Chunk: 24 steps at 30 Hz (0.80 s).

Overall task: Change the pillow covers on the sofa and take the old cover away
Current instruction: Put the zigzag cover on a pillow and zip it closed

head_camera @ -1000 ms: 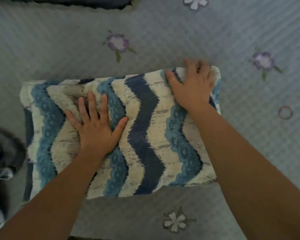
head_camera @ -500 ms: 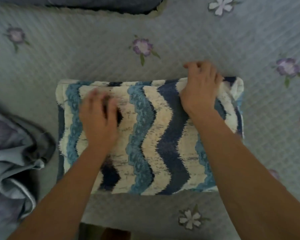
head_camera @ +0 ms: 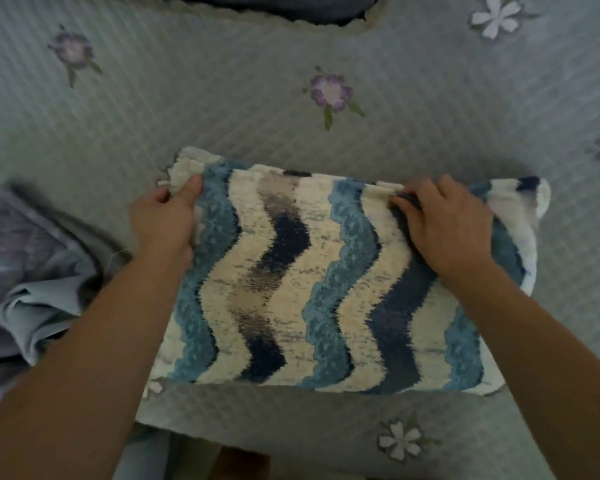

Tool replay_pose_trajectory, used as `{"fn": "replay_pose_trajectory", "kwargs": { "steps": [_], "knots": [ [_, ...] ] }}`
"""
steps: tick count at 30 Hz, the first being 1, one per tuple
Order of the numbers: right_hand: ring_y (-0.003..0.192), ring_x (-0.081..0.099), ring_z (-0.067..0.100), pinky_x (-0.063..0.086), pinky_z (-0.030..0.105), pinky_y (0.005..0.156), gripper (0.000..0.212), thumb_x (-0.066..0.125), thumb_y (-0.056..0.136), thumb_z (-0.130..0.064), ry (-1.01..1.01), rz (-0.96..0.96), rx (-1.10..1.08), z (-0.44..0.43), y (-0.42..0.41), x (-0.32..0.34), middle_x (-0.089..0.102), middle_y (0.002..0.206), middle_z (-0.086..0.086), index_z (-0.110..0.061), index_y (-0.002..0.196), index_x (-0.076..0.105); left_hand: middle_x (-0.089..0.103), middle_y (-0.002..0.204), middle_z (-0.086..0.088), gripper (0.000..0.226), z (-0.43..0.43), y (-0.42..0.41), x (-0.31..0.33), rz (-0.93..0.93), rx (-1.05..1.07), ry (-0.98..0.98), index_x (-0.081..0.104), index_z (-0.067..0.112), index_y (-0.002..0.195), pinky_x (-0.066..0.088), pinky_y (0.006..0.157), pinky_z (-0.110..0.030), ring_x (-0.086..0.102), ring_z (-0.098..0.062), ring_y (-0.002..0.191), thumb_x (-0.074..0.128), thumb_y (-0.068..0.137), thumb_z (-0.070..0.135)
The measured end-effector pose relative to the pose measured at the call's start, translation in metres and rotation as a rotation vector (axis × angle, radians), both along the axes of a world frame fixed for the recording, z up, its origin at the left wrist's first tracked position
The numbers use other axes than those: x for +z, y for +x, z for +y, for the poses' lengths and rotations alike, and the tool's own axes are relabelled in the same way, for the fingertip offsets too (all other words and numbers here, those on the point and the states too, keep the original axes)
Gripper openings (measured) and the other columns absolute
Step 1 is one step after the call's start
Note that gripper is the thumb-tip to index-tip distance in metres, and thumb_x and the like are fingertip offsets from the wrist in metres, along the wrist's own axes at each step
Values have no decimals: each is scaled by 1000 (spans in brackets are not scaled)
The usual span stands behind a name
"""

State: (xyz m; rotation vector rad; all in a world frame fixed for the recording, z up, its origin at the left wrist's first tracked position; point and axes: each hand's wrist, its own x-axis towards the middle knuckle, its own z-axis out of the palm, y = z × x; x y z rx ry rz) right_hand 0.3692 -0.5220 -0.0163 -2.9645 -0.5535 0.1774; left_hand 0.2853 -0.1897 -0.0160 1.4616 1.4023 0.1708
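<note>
A pillow in a plush cover [head_camera: 291,289] with cream, teal and navy wavy stripes lies flat on the quilted sofa throw. My left hand [head_camera: 165,218] pinches the cover's far left corner between thumb and fingers. My right hand [head_camera: 444,223] presses down on the far edge, right of the middle, with its fingers curled into the fabric. A crumpled grey-blue cloth [head_camera: 32,282] lies in a heap at the left, beside my left forearm.
The grey-green quilted sofa throw [head_camera: 222,109] with purple and white flowers stretches all around the pillow. A dark cushion [head_camera: 274,6] shows at the top edge. The throw's front edge hangs over below the pillow.
My left hand left the pillow's top face and took hold of the far left corner. My right hand stayed on the far edge. The view shifted, so the pillow sits further right.
</note>
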Motion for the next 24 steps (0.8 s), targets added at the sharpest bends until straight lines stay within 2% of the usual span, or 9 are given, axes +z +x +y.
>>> {"fn": "replay_pose_trajectory", "kwargs": {
  "steps": [3, 5, 8, 10, 12, 14, 17, 19, 24],
  "knots": [
    [91, 61, 42, 46, 43, 72, 52, 33, 103, -50, -49, 159, -240, -5, 4, -1, 63, 100, 23, -8, 102, 64, 64, 109, -3, 48, -8, 12, -3, 16, 11, -25, 58, 4, 127, 54, 73, -22, 65, -16, 93, 74, 87, 26],
    [101, 59, 42, 43, 44, 82, 53, 29, 106, -45, 138, 267, -352, -7, 21, 5, 63, 109, 25, -5, 105, 63, 66, 112, -5, 40, -3, 12, -6, 48, -35, -18, 61, 9, 122, 55, 85, -32, 65, -18, 99, 69, 90, 31],
    [120, 52, 35, 36, 41, 98, 41, 50, 98, -41, 245, 155, -622, -34, 28, 12, 56, 129, 16, -14, 128, 55, 69, 109, -11, 47, 2, 3, -14, 152, -140, 139, 66, 6, 110, 54, 90, -41, 64, -20, 101, 65, 86, 47],
    [131, 43, 33, 32, 48, 110, 79, 66, 76, -63, 180, 184, -942, -59, 22, 6, 45, 142, 11, -17, 137, 46, 64, 90, -9, 36, -3, 4, -17, 173, -140, 218, 64, 11, 85, 47, 75, -36, 57, -16, 86, 61, 88, 46],
    [135, 42, 30, 36, 48, 111, 128, 71, 46, -87, 339, 488, -1272, -76, 21, 2, 39, 151, 9, -14, 147, 38, 50, 70, -2, 38, -12, 5, -17, 205, -121, 255, 46, 20, 65, 36, 69, -32, 46, -13, 78, 58, 92, 43],
    [128, 52, 29, 46, 46, 104, 148, 74, 27, -89, 457, 710, -1323, -86, 26, 2, 44, 150, 8, -10, 147, 38, 48, 68, 4, 38, -23, 7, -12, 189, -99, 289, 43, 24, 64, 34, 69, -29, 47, -14, 80, 54, 95, 43],
    [91, 68, 24, 58, 37, 72, 92, 90, 51, -57, 638, 818, -1227, -87, 38, 5, 68, 116, 10, -7, 122, 61, 57, 83, -9, 31, -28, 3, -8, 192, -113, 402, 56, 14, 83, 32, 64, -28, 47, -11, 82, 52, 95, 42],
    [80, 71, 20, 60, 38, 69, 66, 92, 53, -50, 709, 619, -1183, -89, 37, 1, 75, 98, 4, -16, 104, 71, 58, 81, -9, 33, -19, 0, -8, 132, -124, 380, 59, 14, 82, 38, 63, -33, 47, -10, 78, 55, 90, 46],
    [94, 65, 18, 56, 39, 86, 91, 80, 41, -78, 633, 346, -1250, -98, 23, -16, 67, 103, -4, -24, 111, 60, 57, 81, -4, 34, -8, 5, -23, 103, -205, 354, 62, 16, 84, 40, 67, -31, 51, -13, 80, 57, 88, 50]
  ]
}}
